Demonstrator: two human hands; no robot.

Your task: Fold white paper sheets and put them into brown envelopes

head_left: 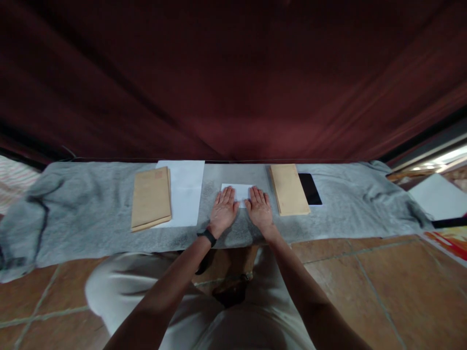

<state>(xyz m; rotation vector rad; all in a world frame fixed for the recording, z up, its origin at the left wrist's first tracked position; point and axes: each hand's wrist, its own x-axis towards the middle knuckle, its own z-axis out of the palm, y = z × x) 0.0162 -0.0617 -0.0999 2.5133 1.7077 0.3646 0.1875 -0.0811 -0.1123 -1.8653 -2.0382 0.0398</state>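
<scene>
A small white piece of paper (242, 193), which looks folded, lies on the grey cloth (233, 228) in front of me. My left hand (224, 206) rests flat on its left end, fingers stretched out and pointing away from me. On the right end, my right hand (259, 205) lies flat in the same way. The middle of the paper shows between my two thumbs. Both palms face down, and neither hand grips anything. Part of the paper is hidden under my fingers.
Left of my hands, brown envelopes (150, 197) overlap white paper sheets (187, 192). To the right lie more brown envelopes (290, 189) beside a dark phone or tablet (310, 188). A dark red curtain (233, 87) hangs behind the cloth-covered surface. Tiled floor (343, 277) shows below.
</scene>
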